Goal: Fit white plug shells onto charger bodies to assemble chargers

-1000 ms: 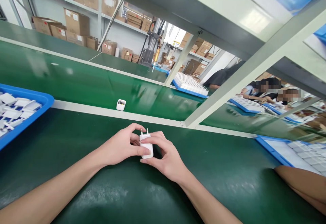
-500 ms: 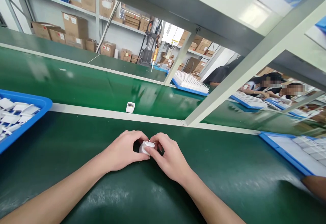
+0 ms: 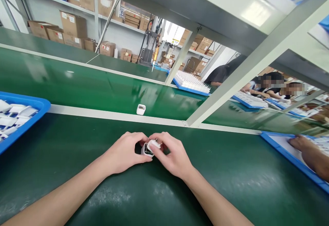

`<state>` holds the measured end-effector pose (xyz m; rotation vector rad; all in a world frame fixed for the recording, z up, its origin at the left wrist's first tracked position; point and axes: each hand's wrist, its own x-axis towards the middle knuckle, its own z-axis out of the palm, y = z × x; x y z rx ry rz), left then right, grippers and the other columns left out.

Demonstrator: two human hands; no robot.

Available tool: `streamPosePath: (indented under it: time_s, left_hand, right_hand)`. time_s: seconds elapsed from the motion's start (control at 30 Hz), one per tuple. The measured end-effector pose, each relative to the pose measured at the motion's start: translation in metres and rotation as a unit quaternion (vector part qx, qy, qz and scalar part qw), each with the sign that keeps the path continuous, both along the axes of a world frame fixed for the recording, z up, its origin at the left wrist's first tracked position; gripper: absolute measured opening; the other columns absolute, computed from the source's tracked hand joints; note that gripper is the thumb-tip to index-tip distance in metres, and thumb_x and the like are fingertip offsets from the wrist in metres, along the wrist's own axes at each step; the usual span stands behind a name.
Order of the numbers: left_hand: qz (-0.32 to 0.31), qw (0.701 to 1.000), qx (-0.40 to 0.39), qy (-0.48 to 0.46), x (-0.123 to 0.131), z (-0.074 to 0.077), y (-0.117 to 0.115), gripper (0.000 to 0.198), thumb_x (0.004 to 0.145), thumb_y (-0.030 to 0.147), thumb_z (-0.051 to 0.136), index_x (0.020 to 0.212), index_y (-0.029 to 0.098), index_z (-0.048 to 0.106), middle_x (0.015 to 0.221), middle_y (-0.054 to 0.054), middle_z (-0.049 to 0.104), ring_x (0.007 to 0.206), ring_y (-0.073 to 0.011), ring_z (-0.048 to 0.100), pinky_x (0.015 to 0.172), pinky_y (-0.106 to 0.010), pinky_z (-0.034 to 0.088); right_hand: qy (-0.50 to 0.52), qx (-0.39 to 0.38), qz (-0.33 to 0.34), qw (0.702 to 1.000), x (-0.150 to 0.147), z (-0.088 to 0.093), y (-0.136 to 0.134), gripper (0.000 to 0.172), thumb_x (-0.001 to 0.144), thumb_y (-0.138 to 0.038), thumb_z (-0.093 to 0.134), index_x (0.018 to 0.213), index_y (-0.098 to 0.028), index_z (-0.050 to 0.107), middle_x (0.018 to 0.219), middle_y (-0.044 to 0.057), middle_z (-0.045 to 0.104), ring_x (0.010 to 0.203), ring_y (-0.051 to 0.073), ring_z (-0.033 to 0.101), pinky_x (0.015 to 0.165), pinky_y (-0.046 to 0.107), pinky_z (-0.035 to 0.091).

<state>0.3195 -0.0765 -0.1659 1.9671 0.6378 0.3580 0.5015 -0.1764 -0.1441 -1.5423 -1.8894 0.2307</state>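
My hands meet low at the centre, above the dark green conveyor belt. My left hand grips a white charger housing, whose dark open end shows between my fingers. My right hand pinches a small white plug piece with a metal prong, right against the housing. Much of both parts is hidden by my fingers. Beyond a white rail, a similar white charger housing stands alone on the farther green belt, out of reach of my fingers.
A blue tray of white parts sits at the left. At the right, a co-worker's hand rests over another blue tray. Steel shelf frames pass overhead, and cardboard boxes fill the back shelves.
The charger in my hands has tipped from upright to lying over, and the plug piece now shows separately. The housing on the farther belt has moved right. A co-worker's hand has reached onto the right tray.
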Motion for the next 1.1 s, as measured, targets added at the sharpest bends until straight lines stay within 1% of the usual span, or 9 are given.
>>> streamPosePath:
  time_s: [0.1, 0.17, 0.23, 0.27, 0.33, 0.43, 0.53, 0.7, 1.1]
  left_hand:
    - [0.001, 1.0, -0.005, -0.003, -0.001, 0.0, 0.0, 0.03, 0.078, 0.045, 0.075, 0.102, 0.029, 0.069, 0.107, 0.003, 0.068, 0.105, -0.0256, 0.055, 0.085, -0.033, 0.043]
    - [-0.002, 1.0, -0.008, -0.005, 0.0, 0.0, 0.0, 0.029, 0.078, 0.044, 0.075, 0.102, 0.029, 0.069, 0.107, 0.002, 0.068, 0.106, -0.0255, 0.055, 0.085, -0.033, 0.043]
    - [-0.003, 1.0, -0.006, -0.007, 0.0, 0.0, 0.0, 0.031, 0.077, 0.044, 0.076, 0.103, 0.029, 0.069, 0.108, 0.002, 0.068, 0.106, -0.0254, 0.054, 0.085, -0.033, 0.043]
    - [-0.003, 1.0, -0.004, -0.008, 0.0, 0.0, 0.001, 0.032, 0.077, 0.045, 0.076, 0.104, 0.029, 0.068, 0.108, 0.002, 0.068, 0.106, -0.0253, 0.054, 0.085, -0.033, 0.042]
    - [-0.004, 1.0, -0.005, -0.01, 0.001, -0.001, 0.001, 0.032, 0.077, 0.045, 0.077, 0.104, 0.029, 0.068, 0.106, 0.003, 0.068, 0.105, -0.025, 0.054, 0.085, -0.033, 0.042]
    - [-0.009, 1.0, -0.008, -0.017, 0.0, -0.002, 0.002, 0.031, 0.077, 0.046, 0.077, 0.101, 0.03, 0.068, 0.104, 0.004, 0.068, 0.104, -0.0246, 0.054, 0.084, -0.032, 0.042]
    - [-0.011, 1.0, -0.011, -0.024, 0.0, -0.002, 0.002, 0.028, 0.078, 0.046, 0.076, 0.099, 0.03, 0.068, 0.104, 0.004, 0.068, 0.103, -0.0242, 0.053, 0.082, -0.032, 0.041]
    - [-0.016, 0.999, -0.015, -0.031, -0.001, -0.002, 0.002, 0.028, 0.078, 0.048, 0.075, 0.097, 0.029, 0.067, 0.102, 0.004, 0.068, 0.102, -0.0247, 0.054, 0.082, -0.033, 0.041]
    - [-0.011, 0.999, -0.014, -0.042, 0.0, -0.005, 0.005, 0.03, 0.076, 0.048, 0.074, 0.099, 0.029, 0.068, 0.101, 0.001, 0.069, 0.104, -0.0271, 0.055, 0.078, -0.033, 0.043]
  right_hand:
    - [0.223, -0.067, -0.07, 0.97, 0.008, 0.003, 0.001, 0.022, 0.094, -0.042, 0.067, 0.106, -0.023, 0.068, 0.07, -0.003, 0.055, 0.06, 0.014, 0.051, 0.056, 0.028, 0.042]
    - [0.321, -0.126, -0.044, 0.938, 0.013, 0.01, 0.001, 0.028, 0.091, -0.045, 0.071, 0.106, -0.022, 0.067, 0.073, -0.001, 0.061, 0.063, 0.014, 0.056, 0.059, 0.028, 0.046]
    - [0.356, -0.182, -0.009, 0.917, 0.014, 0.018, 0.0, 0.034, 0.088, -0.045, 0.075, 0.11, -0.021, 0.067, 0.081, 0.002, 0.069, 0.066, 0.016, 0.061, 0.064, 0.03, 0.051]
    - [0.344, -0.192, -0.006, 0.919, 0.013, 0.02, -0.001, 0.035, 0.086, -0.045, 0.077, 0.109, -0.021, 0.067, 0.082, 0.003, 0.07, 0.067, 0.016, 0.062, 0.065, 0.031, 0.052]
    - [0.264, -0.174, -0.033, 0.948, 0.008, 0.022, -0.003, 0.03, 0.085, -0.046, 0.078, 0.099, -0.021, 0.068, 0.075, 0.001, 0.069, 0.063, 0.016, 0.06, 0.061, 0.029, 0.049]
    - [0.053, -0.085, -0.059, 0.993, -0.001, 0.018, -0.003, 0.032, 0.092, -0.05, 0.07, 0.081, -0.021, 0.065, 0.066, 0.0, 0.062, 0.06, 0.015, 0.054, 0.056, 0.028, 0.041]
    - [-0.093, -0.03, -0.016, 0.995, -0.006, 0.014, -0.001, 0.033, 0.101, -0.047, 0.057, 0.084, -0.021, 0.064, 0.075, 0.003, 0.062, 0.067, 0.017, 0.054, 0.058, 0.029, 0.04]
    - [-0.119, -0.067, 0.003, 0.991, -0.007, 0.02, -0.001, 0.013, 0.105, -0.028, 0.052, 0.099, -0.023, 0.062, 0.088, 0.004, 0.065, 0.076, 0.018, 0.059, 0.064, 0.029, 0.045]
    - [-0.187, -0.012, -0.01, 0.982, -0.015, 0.012, -0.002, 0.021, 0.106, -0.025, 0.05, 0.088, -0.02, 0.059, 0.076, 0.004, 0.059, 0.071, 0.019, 0.051, 0.061, 0.032, 0.04]
